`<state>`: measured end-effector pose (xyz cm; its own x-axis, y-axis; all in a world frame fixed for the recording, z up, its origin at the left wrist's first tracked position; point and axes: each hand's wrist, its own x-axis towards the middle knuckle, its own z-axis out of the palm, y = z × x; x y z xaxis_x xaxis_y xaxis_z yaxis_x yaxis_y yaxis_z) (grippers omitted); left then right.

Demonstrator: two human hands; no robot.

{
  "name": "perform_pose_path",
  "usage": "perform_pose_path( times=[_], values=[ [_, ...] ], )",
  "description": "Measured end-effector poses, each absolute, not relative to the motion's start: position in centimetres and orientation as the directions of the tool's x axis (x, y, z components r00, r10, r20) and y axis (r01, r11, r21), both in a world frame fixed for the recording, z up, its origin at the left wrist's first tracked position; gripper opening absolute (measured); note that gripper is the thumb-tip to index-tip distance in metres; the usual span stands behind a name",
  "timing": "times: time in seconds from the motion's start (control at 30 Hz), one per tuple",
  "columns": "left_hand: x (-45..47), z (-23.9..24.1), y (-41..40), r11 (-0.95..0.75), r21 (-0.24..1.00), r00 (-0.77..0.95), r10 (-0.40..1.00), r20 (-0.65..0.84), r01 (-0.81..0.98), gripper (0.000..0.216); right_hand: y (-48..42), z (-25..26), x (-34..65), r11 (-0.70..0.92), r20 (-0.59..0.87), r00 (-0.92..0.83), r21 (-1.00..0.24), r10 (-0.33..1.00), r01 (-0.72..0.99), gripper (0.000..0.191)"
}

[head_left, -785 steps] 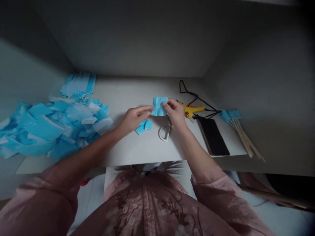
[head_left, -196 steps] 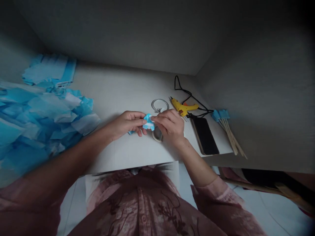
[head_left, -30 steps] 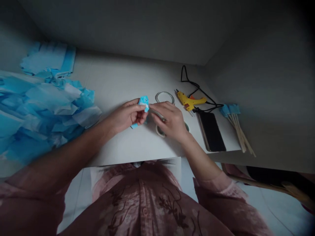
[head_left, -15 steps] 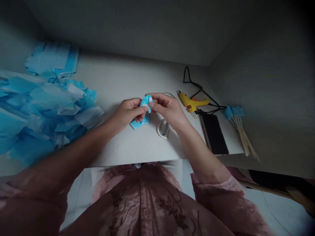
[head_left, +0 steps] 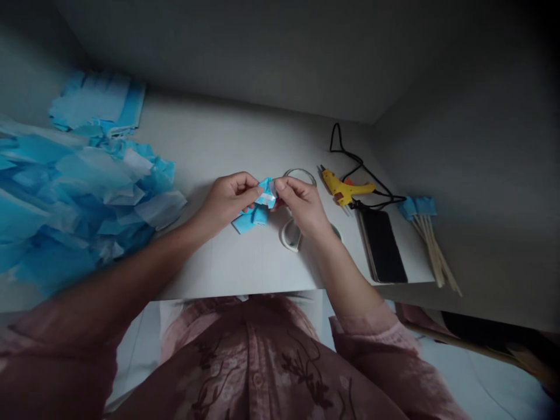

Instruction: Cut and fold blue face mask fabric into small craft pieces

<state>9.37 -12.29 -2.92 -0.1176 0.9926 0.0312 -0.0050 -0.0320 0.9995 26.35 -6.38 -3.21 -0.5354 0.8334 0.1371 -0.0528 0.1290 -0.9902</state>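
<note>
Both hands meet over the middle of the table, pinching one small folded blue-and-white piece of thin paper-like sheet (head_left: 266, 198). My left hand (head_left: 230, 198) grips its left side between thumb and fingers. From the other side, my right hand (head_left: 304, 204) holds its right edge, thumb on top. Just below the fingers, small folded blue pieces (head_left: 248, 220) lie on the table. Under my right hand is a pale-handled tool, perhaps scissors; a handle loop (head_left: 289, 235) shows, the rest being partly hidden. A round pale rim (head_left: 301, 172) peeks out behind that hand.
Loose blue and white sheets (head_left: 87, 198) heap up on the left, with a neater stack (head_left: 98, 102) behind. To the right lie a yellow glue gun (head_left: 347, 188) with a black cord, a dark phone (head_left: 384, 245) and wooden sticks with blue tops (head_left: 431, 239). Walls (head_left: 245, 58) enclose the table.
My right hand has drawn slightly right, and the piece is now spread more between both hands, showing more of its white side. The round rim and loops beneath are more exposed.
</note>
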Motion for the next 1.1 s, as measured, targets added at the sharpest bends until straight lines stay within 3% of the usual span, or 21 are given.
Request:
perform_pose_path(
  times=[0.4, 0.77, 0.93, 1.1],
  values=[
    [9.61, -2.48, -12.60, 0.041, 0.996, -0.009, 0.999, -0.040, 0.079, 0.018, -6.38, -2.97, 26.25, 0.230, 0.197, -0.413, -0.973, 0.890, 0.032, 0.054],
    [9.75, -2.58, -12.59, 0.019, 0.998, 0.012, 1.000, -0.019, 0.061, 0.025, -6.53, -3.42, 26.32, 0.269, 0.220, -0.405, -0.961, 0.887, 0.067, 0.054],
    [9.57, -2.34, -12.59, 0.021, 0.999, -0.058, 0.998, -0.020, 0.025, 0.024, -6.31, -3.58, 26.64, 0.149, 0.150, -0.500, -0.988, 0.853, -0.043, 0.065],
    [9.50, -2.28, -12.53, 0.002, 1.000, -0.074, 0.997, -0.004, -0.022, 0.026, -6.04, -3.68, 26.70, 0.153, 0.163, -0.503, -0.986, 0.849, -0.062, 0.048]
  ],
)
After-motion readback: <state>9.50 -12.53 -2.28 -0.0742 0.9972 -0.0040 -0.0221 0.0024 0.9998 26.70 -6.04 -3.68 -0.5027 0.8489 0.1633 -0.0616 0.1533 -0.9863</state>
